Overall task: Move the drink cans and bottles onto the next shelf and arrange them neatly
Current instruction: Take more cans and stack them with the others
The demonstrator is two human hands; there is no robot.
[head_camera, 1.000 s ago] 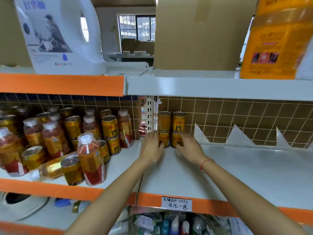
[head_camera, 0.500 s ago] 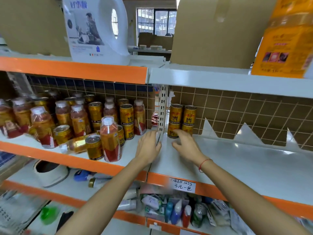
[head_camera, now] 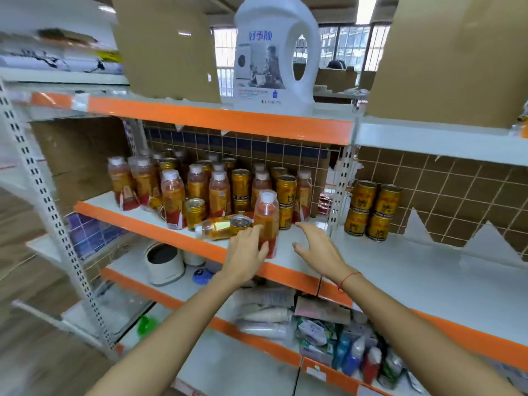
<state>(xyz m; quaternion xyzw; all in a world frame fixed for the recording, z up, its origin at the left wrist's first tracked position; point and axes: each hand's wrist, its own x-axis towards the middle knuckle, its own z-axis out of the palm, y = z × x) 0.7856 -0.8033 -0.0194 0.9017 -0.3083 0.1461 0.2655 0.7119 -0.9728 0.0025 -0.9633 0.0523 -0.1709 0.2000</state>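
Two hands reach over the orange front edge of the left shelf (head_camera: 183, 235). Left hand (head_camera: 245, 252): fingers loosely spread, fingertips at the lower body of the front bottle (head_camera: 267, 221), thumb side against its label; contact looks likely, but the fingers are not wrapped round it. Grip not closed. Right hand (head_camera: 317, 247): fingers spread and relaxed, holding nothing, just right of the same bottle and apart from it, above bare shelf.

The front bottle stands upright near the shelf lip, ahead of the rest, so it reads as the easiest next pick. It sits between the two hands, nearer the left. Judgement: the step in hand is the approach to a fresh item, with the right hand placed to steady or to take a second one.

Just left of that bottle, a toppled bottle (head_camera: 217, 228) lies on its side with a can (head_camera: 241, 222) touching it. Both need care; the lying one could roll off the lip if nudged.

Behind, a mixed crowd of cans and bottles (head_camera: 217, 187) stands in no clear order, back to the tiled wall.

Farther right, past the upright post, the next shelf (head_camera: 428, 275) carries four cans (head_camera: 371, 210), stacked two on two, hard into the back left corner. Placement there suggests rows filling from the corner outward. Most stock is unmoved; the task is at an early stage.
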